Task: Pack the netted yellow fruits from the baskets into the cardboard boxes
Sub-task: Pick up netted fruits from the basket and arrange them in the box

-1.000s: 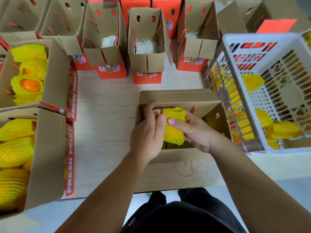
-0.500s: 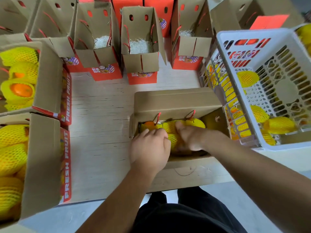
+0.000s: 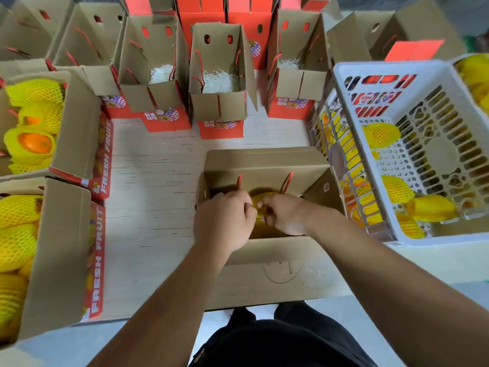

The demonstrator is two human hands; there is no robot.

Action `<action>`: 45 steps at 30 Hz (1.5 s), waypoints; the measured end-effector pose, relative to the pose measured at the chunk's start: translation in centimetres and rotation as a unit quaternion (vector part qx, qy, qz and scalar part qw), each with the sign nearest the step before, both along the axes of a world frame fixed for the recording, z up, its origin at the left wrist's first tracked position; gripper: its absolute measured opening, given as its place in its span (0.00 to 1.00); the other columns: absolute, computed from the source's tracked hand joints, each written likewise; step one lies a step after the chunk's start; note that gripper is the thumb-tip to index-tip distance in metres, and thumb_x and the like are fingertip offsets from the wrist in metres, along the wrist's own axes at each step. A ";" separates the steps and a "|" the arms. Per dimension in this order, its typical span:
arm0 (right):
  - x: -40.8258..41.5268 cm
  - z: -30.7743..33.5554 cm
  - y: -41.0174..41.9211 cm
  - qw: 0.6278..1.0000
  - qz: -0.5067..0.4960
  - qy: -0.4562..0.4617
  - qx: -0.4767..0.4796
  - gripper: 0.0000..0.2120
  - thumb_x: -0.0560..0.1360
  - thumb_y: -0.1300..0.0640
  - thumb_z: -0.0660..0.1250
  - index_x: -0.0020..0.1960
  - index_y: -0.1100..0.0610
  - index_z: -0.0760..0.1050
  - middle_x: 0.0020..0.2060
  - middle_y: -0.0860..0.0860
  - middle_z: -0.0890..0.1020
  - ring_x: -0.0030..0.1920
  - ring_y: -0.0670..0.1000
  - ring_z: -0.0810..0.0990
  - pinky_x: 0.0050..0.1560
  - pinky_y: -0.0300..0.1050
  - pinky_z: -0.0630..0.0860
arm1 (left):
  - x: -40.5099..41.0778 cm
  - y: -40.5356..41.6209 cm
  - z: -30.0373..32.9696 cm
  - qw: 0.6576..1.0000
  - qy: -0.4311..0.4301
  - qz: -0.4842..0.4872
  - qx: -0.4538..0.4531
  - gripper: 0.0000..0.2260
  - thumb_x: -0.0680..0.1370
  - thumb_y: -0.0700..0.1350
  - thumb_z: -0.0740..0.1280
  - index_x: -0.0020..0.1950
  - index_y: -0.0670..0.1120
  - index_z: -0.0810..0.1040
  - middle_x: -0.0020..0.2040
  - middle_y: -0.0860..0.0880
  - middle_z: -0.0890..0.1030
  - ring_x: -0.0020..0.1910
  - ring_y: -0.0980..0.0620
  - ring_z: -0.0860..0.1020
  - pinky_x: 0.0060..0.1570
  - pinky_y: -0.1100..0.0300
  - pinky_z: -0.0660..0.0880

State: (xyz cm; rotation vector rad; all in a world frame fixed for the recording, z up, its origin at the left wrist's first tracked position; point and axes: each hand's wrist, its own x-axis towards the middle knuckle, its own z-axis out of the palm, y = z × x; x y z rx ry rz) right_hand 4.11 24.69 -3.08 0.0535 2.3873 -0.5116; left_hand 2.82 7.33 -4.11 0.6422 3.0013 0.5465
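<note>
An open cardboard box [image 3: 264, 162] with red rope handles stands in front of me. Both hands reach down into it. My left hand [image 3: 225, 218] and my right hand [image 3: 284, 214] have curled fingers on a netted yellow fruit [image 3: 260, 198] that lies inside; most of the fruit is hidden by the hands. To the right, a white plastic basket [image 3: 370, 72] holds a few netted fruits, one at the back [image 3: 381, 132] and others [image 3: 430, 207] near its front corner.
Two filled "FRESH FRUIT" boxes [image 3: 68, 234] stand at the left. Several open boxes with white shredded padding [image 3: 219, 82] line the back of the pale wooden board [image 3: 153, 181]. A second basket of fruit [image 3: 476, 75] shows at the far right.
The netted fruit, held above the box a second ago, has gone down inside it. Both hands followed it in and now sit low in the box.
</note>
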 end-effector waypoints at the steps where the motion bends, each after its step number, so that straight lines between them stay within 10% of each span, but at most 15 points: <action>1: 0.5 0.8 0.5 0.999 -0.026 0.032 -0.025 0.13 0.81 0.57 0.63 0.66 0.55 0.74 0.57 0.57 0.82 0.58 0.59 0.80 0.60 0.49 0.76 | 0.0 0.0 -0.1 1.000 -0.011 -0.006 -0.012 0.07 0.79 0.52 0.63 0.47 0.57 0.80 0.36 0.55 0.82 0.31 0.54 0.72 0.28 0.61 0.68; 14: 4.7 10.6 15.2 0.981 -0.087 0.171 0.024 0.12 0.79 0.52 0.58 0.37 0.46 0.65 0.40 0.50 0.76 0.46 0.58 0.77 0.43 0.50 0.76 | 1.8 20.5 4.1 0.982 -0.125 -0.067 0.121 0.07 0.81 0.40 0.62 0.44 0.49 0.70 0.43 0.47 0.79 0.46 0.42 0.78 0.43 0.58 0.65; 20: 4.4 6.4 26.7 0.956 -0.195 0.214 -0.040 0.02 0.80 0.58 0.61 0.49 0.55 0.72 0.46 0.55 0.80 0.47 0.60 0.78 0.46 0.56 0.76 | -0.4 30.5 3.9 0.986 0.008 -0.154 0.060 0.07 0.78 0.44 0.65 0.52 0.53 0.80 0.53 0.52 0.83 0.60 0.46 0.75 0.59 0.53 0.65; 25: 1.1 -0.9 31.4 0.972 -0.199 0.126 0.011 0.23 0.77 0.56 0.67 0.71 0.56 0.67 0.62 0.58 0.73 0.58 0.62 0.78 0.48 0.54 0.77 | -3.0 33.5 3.0 0.977 0.049 -0.134 -0.161 0.11 0.81 0.45 0.62 0.59 0.54 0.81 0.57 0.53 0.80 0.69 0.45 0.66 0.70 0.51 0.57; 32: -3.2 -7.8 31.0 0.984 -0.127 0.120 0.020 0.28 0.74 0.63 0.71 0.70 0.54 0.64 0.70 0.58 0.62 0.63 0.64 0.75 0.59 0.60 0.77 | -3.0 35.1 3.9 0.932 0.033 -0.094 -0.348 0.14 0.78 0.48 0.68 0.63 0.53 0.78 0.64 0.50 0.79 0.72 0.41 0.62 0.74 0.45 0.53; 39: -4.9 -8.6 33.5 0.992 -0.034 0.119 0.036 0.41 0.69 0.51 0.80 0.74 0.53 0.61 0.67 0.56 0.71 0.64 0.62 0.76 0.56 0.58 0.78 | -3.2 35.0 3.7 0.924 0.019 -0.088 -0.371 0.18 0.70 0.48 0.75 0.60 0.54 0.81 0.61 0.51 0.78 0.70 0.42 0.60 0.75 0.44 0.50; 45: -3.1 -5.2 39.0 0.957 -0.227 0.077 -0.164 0.55 0.64 0.41 0.83 0.80 0.50 0.54 0.72 0.54 0.71 0.67 0.59 0.75 0.63 0.59 0.76 | -3.2 34.7 3.1 0.938 0.046 -0.092 -0.331 0.12 0.80 0.57 0.64 0.61 0.57 0.79 0.59 0.55 0.79 0.68 0.45 0.62 0.69 0.44 0.51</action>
